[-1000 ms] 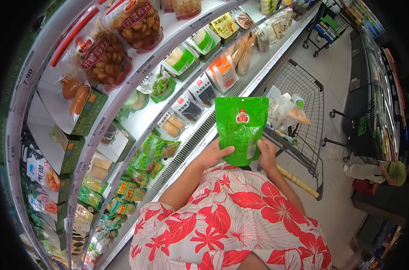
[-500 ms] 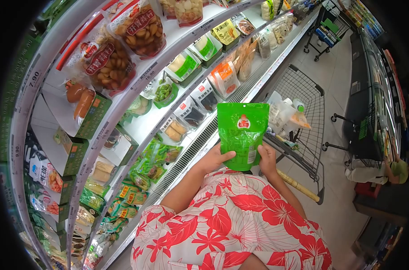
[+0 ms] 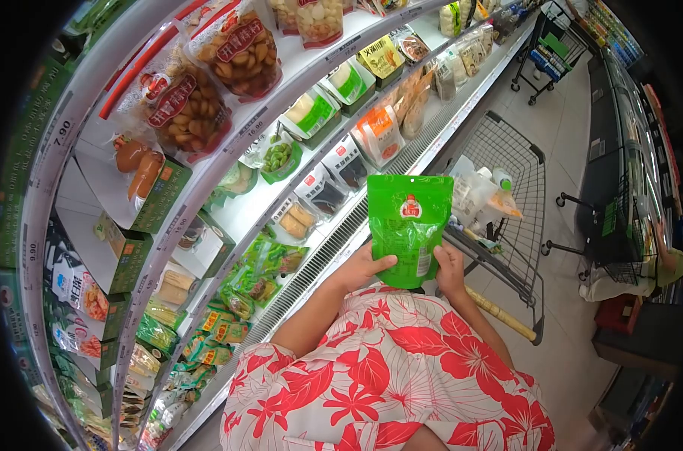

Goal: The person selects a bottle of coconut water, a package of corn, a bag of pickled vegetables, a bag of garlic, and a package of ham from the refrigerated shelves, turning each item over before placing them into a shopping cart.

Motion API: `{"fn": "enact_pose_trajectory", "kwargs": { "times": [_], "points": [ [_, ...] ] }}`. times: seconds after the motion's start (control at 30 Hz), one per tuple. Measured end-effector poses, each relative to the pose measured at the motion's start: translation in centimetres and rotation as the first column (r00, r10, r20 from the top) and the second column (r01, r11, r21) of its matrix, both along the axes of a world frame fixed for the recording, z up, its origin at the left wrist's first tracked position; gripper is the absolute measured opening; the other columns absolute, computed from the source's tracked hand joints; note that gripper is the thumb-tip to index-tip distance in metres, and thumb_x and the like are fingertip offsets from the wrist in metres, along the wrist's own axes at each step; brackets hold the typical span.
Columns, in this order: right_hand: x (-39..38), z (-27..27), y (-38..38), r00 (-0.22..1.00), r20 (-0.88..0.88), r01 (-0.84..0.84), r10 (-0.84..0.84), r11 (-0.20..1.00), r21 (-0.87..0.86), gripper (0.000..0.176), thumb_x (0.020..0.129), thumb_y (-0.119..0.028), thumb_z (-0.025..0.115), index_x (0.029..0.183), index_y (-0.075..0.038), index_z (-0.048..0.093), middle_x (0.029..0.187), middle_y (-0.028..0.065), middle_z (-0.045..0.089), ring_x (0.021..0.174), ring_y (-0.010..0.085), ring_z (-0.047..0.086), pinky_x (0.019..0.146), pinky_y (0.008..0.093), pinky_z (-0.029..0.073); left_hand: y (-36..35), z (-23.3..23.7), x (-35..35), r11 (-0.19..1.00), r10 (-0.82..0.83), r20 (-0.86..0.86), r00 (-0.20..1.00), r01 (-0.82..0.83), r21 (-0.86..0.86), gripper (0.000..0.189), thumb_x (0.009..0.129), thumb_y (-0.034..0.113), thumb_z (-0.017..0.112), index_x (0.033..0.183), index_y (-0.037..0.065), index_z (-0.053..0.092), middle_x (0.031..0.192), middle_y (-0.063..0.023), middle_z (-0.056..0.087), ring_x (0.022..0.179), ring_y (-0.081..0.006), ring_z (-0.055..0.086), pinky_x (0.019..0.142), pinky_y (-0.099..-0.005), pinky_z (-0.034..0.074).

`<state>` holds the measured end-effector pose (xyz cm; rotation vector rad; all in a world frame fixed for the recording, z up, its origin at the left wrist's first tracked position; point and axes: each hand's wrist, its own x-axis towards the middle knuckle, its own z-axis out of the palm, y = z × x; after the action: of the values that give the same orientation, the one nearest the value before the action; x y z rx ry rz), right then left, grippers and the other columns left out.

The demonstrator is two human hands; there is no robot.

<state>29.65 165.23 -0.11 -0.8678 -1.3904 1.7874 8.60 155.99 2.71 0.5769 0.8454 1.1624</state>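
A bright green food pouch (image 3: 410,233) is held upright before my chest, showing printed text, a barcode and a small red-and-white logo. My left hand (image 3: 362,267) grips its lower left edge, thumb lying on the front. On the opposite lower edge, my right hand (image 3: 450,269) is closed with its thumb in front. The fingers behind the pouch are hidden. Just beyond the pouch stands a wire shopping cart (image 3: 511,146) with a yellowish handle (image 3: 499,313), holding a plastic bag (image 3: 473,188) and a white bottle with a green cap (image 3: 502,178).
A curved refrigerated shelf unit (image 3: 296,90) on my left carries bagged nuts (image 3: 182,109), packed vegetables (image 3: 280,156) and several other packets. Another cart (image 3: 552,56) stands farther up the aisle. Black display cases (image 3: 601,150) line the right side, where another person (image 3: 620,289) is partly visible.
The whole scene has shifted slightly right and down in view. Both hands keep hold of the green pouch, in nearly the same pose.
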Motion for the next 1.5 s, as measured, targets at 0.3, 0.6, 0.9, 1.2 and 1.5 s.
{"fn": "enact_pose_trajectory", "kwargs": {
  "times": [0.3,0.6,0.9,1.2,1.5],
  "points": [
    [-0.1,0.2,0.0,0.999,0.042,0.009,-0.011,1.000,0.028,0.032,0.097,-0.019,0.049,0.110,0.005,0.064,0.092,0.0025,0.066,0.077,0.0052,0.055,0.066,0.0212,0.044,0.0,-0.1,0.0,1.000,-0.004,-0.001,1.000,0.004,-0.007,0.066,0.086,0.026,0.071,0.138,0.003,0.038,0.132,-0.0101,0.052,0.121,-0.0207,0.050,0.104,-0.0371,0.038],
    [-0.3,0.8,-0.1,1.000,-0.014,-0.014,0.014,1.000,0.020,0.032,0.098,-0.018,0.047,0.114,0.006,0.062,0.097,0.0042,0.066,0.082,0.0066,0.058,0.071,0.0226,0.047,0.0,-0.6,-0.1,1.000,-0.008,0.016,1.000,0.008,-0.019,0.066,0.086,0.024,0.071,0.138,0.003,0.038,0.133,-0.0108,0.052,0.122,-0.0213,0.049,0.104,-0.0378,0.038],
    [0.0,0.5,-0.1,1.000,0.021,-0.021,0.021,1.000,0.014,0.032,0.098,-0.017,0.047,0.112,0.006,0.062,0.097,0.0041,0.066,0.084,0.0069,0.057,0.073,0.0230,0.046,0.0,-0.3,-0.1,1.000,-0.003,0.013,1.000,0.003,-0.008,0.065,0.086,0.024,0.070,0.138,0.002,0.038,0.133,-0.0111,0.052,0.122,-0.0216,0.049,0.105,-0.0378,0.038],
    [-0.1,0.4,-0.1,0.999,0.037,-0.011,0.012,1.000,-0.019,0.032,0.098,-0.018,0.047,0.113,0.006,0.062,0.096,0.0042,0.066,0.082,0.0065,0.056,0.071,0.0226,0.046,0.1,0.3,-0.2,1.000,-0.016,0.025,1.000,0.016,0.019,0.067,0.086,0.025,0.070,0.139,0.003,0.036,0.134,-0.0105,0.050,0.122,-0.0208,0.048,0.105,-0.0373,0.037],
    [-0.2,0.4,0.0,1.000,0.028,0.013,-0.014,1.000,0.027,0.032,0.097,-0.020,0.049,0.109,0.006,0.063,0.091,0.0019,0.065,0.076,0.0047,0.054,0.066,0.0212,0.044,0.1,-0.8,-0.1,1.000,-0.003,0.019,1.000,0.002,0.015,0.067,0.086,0.023,0.070,0.140,0.004,0.035,0.135,-0.0100,0.050,0.123,-0.0209,0.048,0.105,-0.0376,0.037]
  ]
}}
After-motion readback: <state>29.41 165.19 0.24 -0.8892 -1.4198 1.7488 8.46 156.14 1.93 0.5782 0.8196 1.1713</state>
